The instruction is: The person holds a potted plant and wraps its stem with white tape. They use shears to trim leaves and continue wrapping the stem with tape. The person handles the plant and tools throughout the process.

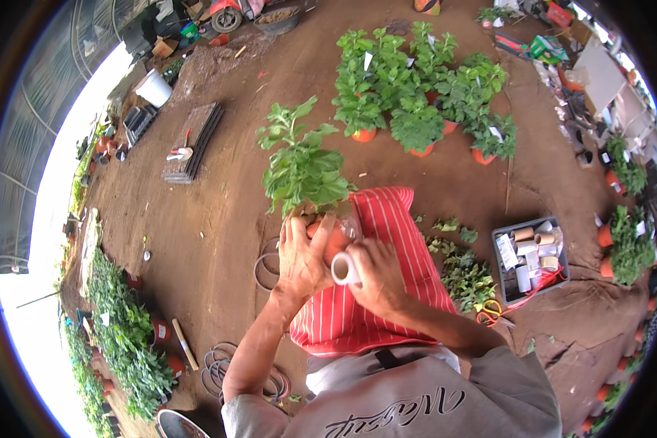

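Note:
A leafy green potted plant (305,164) in an orange plastic pot (334,239) rests at my lap, its stem tilted away from me. My left hand (302,254) grips the pot's rim and side with spread fingers. In my right hand (376,274) is a roll of clear film or tape (344,268), its hollow core turned up toward me. Clear film (352,223) shows against the right side of the pot. Beneath the pot, a red striped apron (410,274) covers my lap. The far side of the pot is hidden.
Several potted plants (416,98) stand ahead. Right of me are cut leaves (465,274), orange-handled scissors (490,313) and a grey crate (531,301) of rolls and labels. On the left lie stacked black trays (197,142) and a coiled hose (219,364). More potted plants (126,339) line the left.

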The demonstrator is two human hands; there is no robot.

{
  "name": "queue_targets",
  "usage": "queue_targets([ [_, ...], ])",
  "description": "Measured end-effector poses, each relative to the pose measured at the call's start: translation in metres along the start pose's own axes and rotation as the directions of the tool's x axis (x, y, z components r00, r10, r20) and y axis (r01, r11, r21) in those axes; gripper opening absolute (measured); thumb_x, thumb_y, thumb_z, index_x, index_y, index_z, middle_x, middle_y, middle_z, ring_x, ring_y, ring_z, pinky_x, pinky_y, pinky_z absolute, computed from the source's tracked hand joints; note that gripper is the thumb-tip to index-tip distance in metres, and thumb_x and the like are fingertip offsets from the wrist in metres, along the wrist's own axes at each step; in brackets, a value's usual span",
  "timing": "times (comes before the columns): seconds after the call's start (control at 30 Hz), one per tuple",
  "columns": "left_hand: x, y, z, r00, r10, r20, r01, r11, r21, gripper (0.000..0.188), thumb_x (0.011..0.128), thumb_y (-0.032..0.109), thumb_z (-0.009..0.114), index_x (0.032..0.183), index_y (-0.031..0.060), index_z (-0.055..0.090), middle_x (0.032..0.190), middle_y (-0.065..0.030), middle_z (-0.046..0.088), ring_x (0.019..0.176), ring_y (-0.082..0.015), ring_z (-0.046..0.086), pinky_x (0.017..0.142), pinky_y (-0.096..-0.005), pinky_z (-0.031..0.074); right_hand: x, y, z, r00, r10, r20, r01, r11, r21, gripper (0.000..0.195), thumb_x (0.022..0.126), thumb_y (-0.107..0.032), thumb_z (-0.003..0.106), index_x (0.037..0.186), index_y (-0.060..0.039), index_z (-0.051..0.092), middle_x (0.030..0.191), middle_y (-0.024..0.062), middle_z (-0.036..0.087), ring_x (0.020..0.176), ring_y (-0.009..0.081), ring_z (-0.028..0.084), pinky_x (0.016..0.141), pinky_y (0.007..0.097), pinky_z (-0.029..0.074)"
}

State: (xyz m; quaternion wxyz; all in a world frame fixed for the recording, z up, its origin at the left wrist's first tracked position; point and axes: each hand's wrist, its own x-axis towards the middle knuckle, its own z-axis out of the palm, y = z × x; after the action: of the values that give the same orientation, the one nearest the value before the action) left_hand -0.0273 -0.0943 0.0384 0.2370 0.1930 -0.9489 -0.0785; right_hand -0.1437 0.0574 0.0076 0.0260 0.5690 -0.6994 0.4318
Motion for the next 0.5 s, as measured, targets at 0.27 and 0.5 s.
queue_targets([
  [0.27,0.013,-0.011,-0.006,0.993,0.038,0.11,-0.036,0.999,-0.023,0.096,0.069,0.039,0.092,0.153,0.0131,0.051,0.12,-0.0234,0.052,0.11,-0.0469,0.059,0.096,-0.0563,0.049,-0.034,0.023,0.03,0.988,-0.099,-0.12,0.105,0.993,0.045,0.046,0.087,-0.005,0.071,0.133,-0.0054,0.068,0.13,0.0138,0.06,0.12,0.0381,0.058,0.102,0.0514,0.047],
  [0.5,0.027,-0.007,-0.048,0.919,0.076,0.386,-0.003,0.982,-0.186,0.106,0.073,0.023,0.091,0.163,0.012,0.035,0.137,-0.0261,0.047,0.127,-0.049,0.052,0.109,-0.0578,0.047,-0.043,0.025,0.039,0.986,-0.109,-0.123,0.119,0.99,0.075,0.043,0.091,-0.009,0.068,0.134,-0.0093,0.07,0.13,0.0117,0.058,0.121,0.0357,0.057,0.104,0.0506,0.047],
])
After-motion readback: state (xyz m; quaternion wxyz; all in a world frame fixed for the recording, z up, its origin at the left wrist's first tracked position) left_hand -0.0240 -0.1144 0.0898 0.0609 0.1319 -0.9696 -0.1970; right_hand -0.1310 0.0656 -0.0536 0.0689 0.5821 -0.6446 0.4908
